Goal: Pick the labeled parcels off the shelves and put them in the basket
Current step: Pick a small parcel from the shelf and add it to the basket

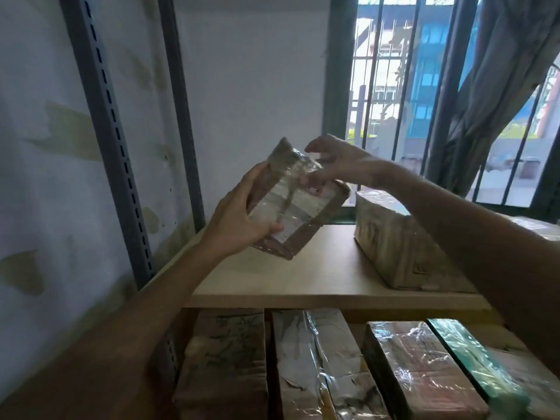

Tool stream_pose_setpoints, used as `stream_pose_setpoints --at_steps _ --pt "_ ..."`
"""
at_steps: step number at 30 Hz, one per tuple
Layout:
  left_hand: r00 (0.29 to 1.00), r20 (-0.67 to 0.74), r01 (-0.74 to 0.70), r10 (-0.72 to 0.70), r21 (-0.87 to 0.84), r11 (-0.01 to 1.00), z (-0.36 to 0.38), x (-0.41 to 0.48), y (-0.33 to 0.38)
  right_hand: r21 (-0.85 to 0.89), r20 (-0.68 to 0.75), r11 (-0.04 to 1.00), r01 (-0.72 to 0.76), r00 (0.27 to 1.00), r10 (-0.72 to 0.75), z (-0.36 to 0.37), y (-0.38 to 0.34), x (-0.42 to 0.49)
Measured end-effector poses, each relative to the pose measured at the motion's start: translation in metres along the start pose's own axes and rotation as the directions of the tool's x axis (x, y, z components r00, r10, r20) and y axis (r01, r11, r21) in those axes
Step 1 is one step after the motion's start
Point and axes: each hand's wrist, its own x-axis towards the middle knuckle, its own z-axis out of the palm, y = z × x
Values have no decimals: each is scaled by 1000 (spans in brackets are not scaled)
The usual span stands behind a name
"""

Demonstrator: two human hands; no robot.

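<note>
- Nearest the camera, on the lower shelf, four taped parcels are seen side by side: a brown box [224,365] at the left, a crumpled grey-brown one [321,368] next to it, a reddish film-wrapped one [421,368] further right, and a green-wrapped one [472,362] at the far right.
- Above them, the upper shelf board [303,277] is largely bare at its left half.
- A large brown carton [403,241] is laid on the right part of that board, near the barred window [424,86].
- A small taped parcel [297,204] with a pale label on its upper face is held tilted in the air, above the left part of the upper board and clear of it.
- The left hand [242,216] is clamped on the parcel's left end, thumb on the labelled face, fingers wrapped behind.
- The right hand [339,162] is placed at the parcel's far upper end; its lower fingers touch the film, while thumb and forefinger are held apart above it.
- A slotted grey upright [112,140] is seen at the left, against the wall.
</note>
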Motion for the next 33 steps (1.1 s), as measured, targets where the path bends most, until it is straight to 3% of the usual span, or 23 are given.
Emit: stream_pose_setpoints --at_steps 3,6,8,10,12,14,16,18,21,23,25,27,28,30,33 --pt "979 148 -156 139 115 981 7 23 36 -7 41 1000 -14 999 15 -42 -7 -32" --pt "945 186 -297 268 155 942 15 40 72 -86 -24 995 -46 999 45 -77 -12 -69" --pt "929 82 -370 360 184 911 30 47 94 -24 -140 997 -70 988 66 -100 -9 -97" --pt "919 -176 -322 353 183 929 63 48 117 76 -305 993 -92 946 111 -119 0 -129" --pt "895 -381 -229 231 53 972 109 42 146 157 -461 984 -88 874 152 -133 14 -164" --pt "912 -401 -171 82 -191 967 160 28 181 255 -586 964 -72 782 213 -142 31 -202" --pt "952 -298 -76 -68 -448 891 206 13 216 325 -671 944 -51 691 268 -150 46 -243" --pt "981 -77 87 -181 -653 753 250 -3 250 367 -723 930 -29 620 305 -157 62 -286" --pt "941 297 336 -159 -792 509 311 -29 293 389 -758 918 -83 538 370 -168 87 -347" --pt "882 471 433 -22 -789 436 352 -48 313 373 -762 905 -203 489 424 -180 107 -392" --pt "822 562 467 95 -759 454 400 -70 323 382 -747 870 -312 449 489 -196 134 -443" --pt "836 545 444 69 -744 500 454 -95 327 407 -725 848 -340 444 527 -210 172 -498" --pt "807 586 471 77 -717 514 480 -111 329 405 -708 836 -370 452 543 -214 193 -524" --pt "694 714 579 93 -630 517 534 -143 335 395 -655 783 -481 450 607 -215 233 -570" --pt "565 824 684 52 -502 529 610 -185 338 468 -634 699 -541 346 692 -200 301 -636"
